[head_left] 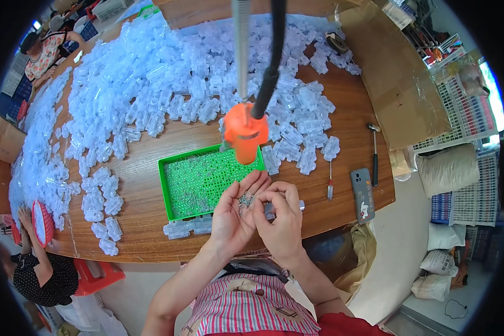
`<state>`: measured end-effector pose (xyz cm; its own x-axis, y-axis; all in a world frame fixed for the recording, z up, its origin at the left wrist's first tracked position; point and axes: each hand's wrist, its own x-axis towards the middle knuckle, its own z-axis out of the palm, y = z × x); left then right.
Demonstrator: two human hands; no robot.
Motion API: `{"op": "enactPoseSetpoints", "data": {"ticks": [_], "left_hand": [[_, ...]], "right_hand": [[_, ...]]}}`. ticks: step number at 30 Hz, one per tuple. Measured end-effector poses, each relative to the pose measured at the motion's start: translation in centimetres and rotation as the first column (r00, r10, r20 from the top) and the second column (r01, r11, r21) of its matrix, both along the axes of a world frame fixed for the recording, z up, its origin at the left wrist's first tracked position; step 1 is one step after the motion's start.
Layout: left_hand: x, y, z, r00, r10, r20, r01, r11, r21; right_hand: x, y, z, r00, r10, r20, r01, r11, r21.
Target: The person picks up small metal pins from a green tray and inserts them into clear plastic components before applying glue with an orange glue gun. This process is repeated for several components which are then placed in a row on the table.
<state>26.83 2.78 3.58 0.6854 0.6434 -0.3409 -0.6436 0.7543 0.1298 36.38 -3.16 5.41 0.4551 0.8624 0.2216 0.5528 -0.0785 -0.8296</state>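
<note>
Small silvery screws (246,200) lie in a little heap on my left hand (230,220), which is cupped palm up over the table's near edge. My right hand (280,219) bends over that palm from the right, thumb and forefinger pinched together beside the screws. Whatever is between those fingertips is too small to make out. Just beyond my hands is a green tray (163,189) with many more small screws scattered over its perforated bottom. An orange electric screwdriver (245,131) hangs point down above its right end. Clear plastic housings (201,224) sit along the tray's near side.
Large heaps of clear plastic housings (145,73) cover the table's far and left parts. To the right lie a small screwdriver (330,182), a phone (362,196), a hammer (374,154) and a cardboard sheet (400,78). Two other people sit at the left, one beside a pink basket (42,223).
</note>
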Motion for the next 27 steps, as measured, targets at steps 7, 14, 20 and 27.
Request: {"op": "enactPoseSetpoints", "data": {"ticks": [7, 14, 20, 27], "left_hand": [[1.5, -0.5, -0.9, 1.000, -0.031, -0.002, 0.031, 0.999, -0.033], [2.2, 0.1, -0.4, 1.000, 0.019, -0.009, -0.020, 0.981, -0.192], [0.5, -1.3, 0.2, 0.989, -0.074, -0.127, 0.050, 0.982, -0.182], [-0.2, -4.0, -1.0, 0.929, -0.315, -0.194, 0.251, 0.922, -0.295]], "right_hand": [[2.2, -0.5, 0.1, 0.994, 0.071, -0.084, -0.076, 0.995, -0.070], [4.5, -1.7, -2.0, 0.933, -0.007, -0.360, 0.047, 0.994, 0.103], [9.9, -5.8, -4.0, 0.851, -0.121, -0.511, 0.111, 0.993, -0.049], [8.2, -6.9, -5.1, 0.980, -0.200, 0.012, 0.199, 0.965, -0.170]]}}
